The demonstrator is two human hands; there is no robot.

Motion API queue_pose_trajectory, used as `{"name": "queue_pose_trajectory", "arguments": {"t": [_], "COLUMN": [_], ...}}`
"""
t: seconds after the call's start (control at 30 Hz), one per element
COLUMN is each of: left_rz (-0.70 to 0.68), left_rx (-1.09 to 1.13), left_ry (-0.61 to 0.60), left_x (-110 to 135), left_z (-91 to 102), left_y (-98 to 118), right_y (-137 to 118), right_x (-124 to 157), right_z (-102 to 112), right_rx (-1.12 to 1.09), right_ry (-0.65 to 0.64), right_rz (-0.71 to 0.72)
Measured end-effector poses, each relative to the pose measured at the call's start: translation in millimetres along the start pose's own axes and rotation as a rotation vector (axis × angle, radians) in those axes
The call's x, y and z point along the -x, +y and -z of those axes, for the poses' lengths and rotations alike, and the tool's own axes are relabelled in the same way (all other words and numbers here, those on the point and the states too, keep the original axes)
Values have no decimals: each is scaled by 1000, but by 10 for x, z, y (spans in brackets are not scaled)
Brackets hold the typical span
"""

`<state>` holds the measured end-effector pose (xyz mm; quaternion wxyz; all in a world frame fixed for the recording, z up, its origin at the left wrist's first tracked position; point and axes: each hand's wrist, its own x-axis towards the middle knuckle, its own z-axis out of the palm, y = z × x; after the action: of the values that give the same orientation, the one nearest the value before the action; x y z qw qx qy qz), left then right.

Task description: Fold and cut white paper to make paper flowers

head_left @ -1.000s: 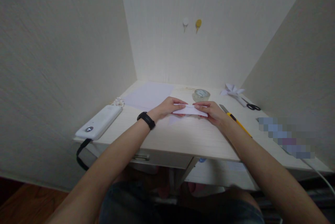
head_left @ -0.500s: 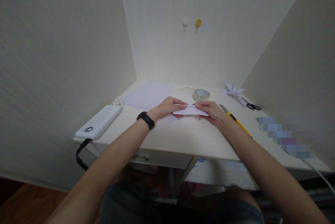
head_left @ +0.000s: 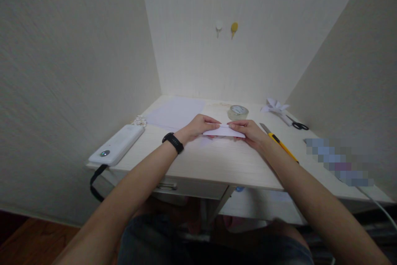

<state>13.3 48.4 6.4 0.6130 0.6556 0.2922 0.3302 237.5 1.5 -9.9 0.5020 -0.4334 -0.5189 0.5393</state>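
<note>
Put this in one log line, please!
left hand: holds white paper | right hand: same paper | tape roll: behind paper | yellow cutter: at right

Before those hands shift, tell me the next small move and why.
Probably slide the thumbs apart along the strip's upper edge, pressing lightly. The left hand and right hand pinch it from opposite sides, thumbs on top with a short gap between them. It looks folded there, though how sharply I cannot tell.
</note>
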Motion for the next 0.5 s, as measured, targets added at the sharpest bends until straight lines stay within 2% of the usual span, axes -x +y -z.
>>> {"name": "queue_pose_trajectory", "arguments": {"t": [0.5], "left_rz": [-32], "left_rx": [-46], "left_ry": [-38], "left_x": [-19], "left_z": [96], "left_y": [-53], "right_y": [-45], "right_x": [35], "right_z": [-4], "right_rx": [-5], "right_ry": [53], "right_rz": [-14]}}
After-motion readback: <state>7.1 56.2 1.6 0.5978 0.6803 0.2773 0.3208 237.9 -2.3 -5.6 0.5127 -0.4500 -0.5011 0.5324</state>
